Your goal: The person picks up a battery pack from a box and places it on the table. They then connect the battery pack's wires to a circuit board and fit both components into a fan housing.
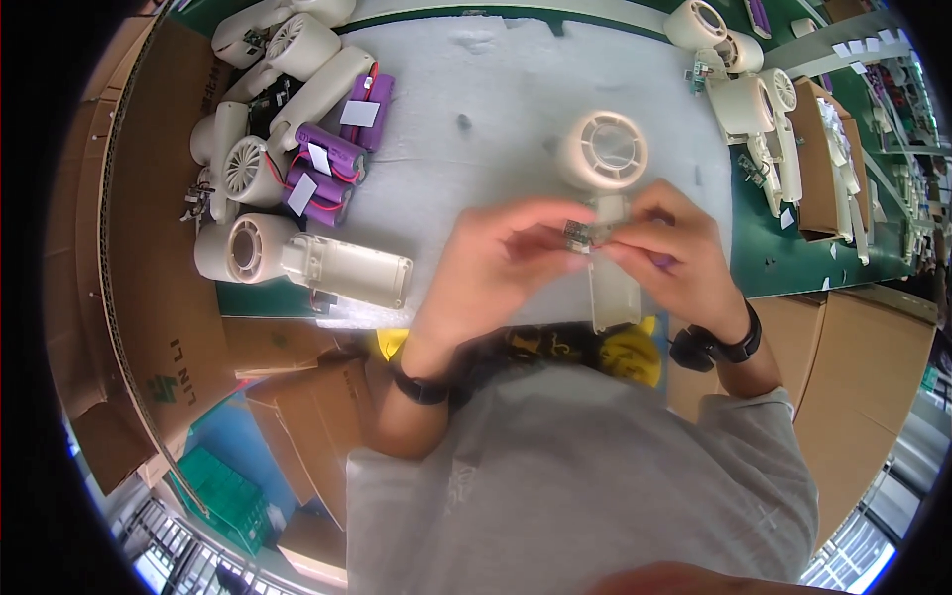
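A small circuit board (577,234) is pinched between the thumb and fingers of my left hand (496,256). My right hand (672,243) is closed too, its fingertips meeting at the board's right edge; what they grip is too small to make out. Something purple (662,260) shows partly under the right fingers. Beneath both hands lies a white handheld-fan housing (607,151), its round head pointing away from me and its open handle (615,296) toward me. My fingers hide the middle of it.
Fan housings (300,45) and purple battery packs (365,111) with red wires are heaped at the left, beside a cardboard wall (164,208). One opened housing (347,268) lies near the front edge. More housings (744,104) and a parts box (818,164) stand at the right.
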{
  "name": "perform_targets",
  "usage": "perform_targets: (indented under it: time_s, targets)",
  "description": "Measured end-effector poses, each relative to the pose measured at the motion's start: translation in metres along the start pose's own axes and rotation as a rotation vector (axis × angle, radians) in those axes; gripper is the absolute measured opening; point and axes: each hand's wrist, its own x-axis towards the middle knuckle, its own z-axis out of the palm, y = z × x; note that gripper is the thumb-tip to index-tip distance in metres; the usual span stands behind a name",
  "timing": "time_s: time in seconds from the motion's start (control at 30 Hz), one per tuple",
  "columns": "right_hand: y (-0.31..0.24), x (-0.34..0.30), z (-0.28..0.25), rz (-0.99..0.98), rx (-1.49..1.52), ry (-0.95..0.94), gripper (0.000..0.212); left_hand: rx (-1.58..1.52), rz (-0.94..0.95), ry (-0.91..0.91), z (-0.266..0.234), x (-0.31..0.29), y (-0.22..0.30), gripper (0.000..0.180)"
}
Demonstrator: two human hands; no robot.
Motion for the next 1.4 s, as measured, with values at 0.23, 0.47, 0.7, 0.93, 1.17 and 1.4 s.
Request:
perform_targets:
  time_s: [0.23, 0.47, 0.7, 0.93, 1.17, 1.4]
  targets:
    - [0.000, -0.002, -0.001, 0.071, 0.031, 0.001, 0.015, 0.256, 0.203, 0.022, 0.002, -0.001, -0.001, 0.033]
    - [-0.005, -0.002, -0.003, -0.049, -0.144, -0.003, 0.014, 0.059, 0.160, 0.123, 0.009, -0.001, -0.008, 0.031]
    - [0.007, -0.001, -0.008, -0.155, -0.185, -0.056, 0.020, 0.192, 0.259, 0.109, 0.006, 0.001, -0.003, 0.038]
    - [-0.006, 0.007, 0.009, -0.031, -0.225, 0.120, 0.028, 0.398, 0.443, 0.117, 0.008, 0.004, -0.006, 0.045]
    - [-0.006, 0.009, 0.003, -0.139, -0.287, 0.083, 0.033, 0.387, 0.385, 0.192, 0.011, 0.001, -0.006, 0.042]
    - [-0.002, 0.011, 0.002, -0.184, -0.244, 0.112, 0.038, 0.417, 0.440, 0.221, 0.010, 0.001, -0.014, 0.033]
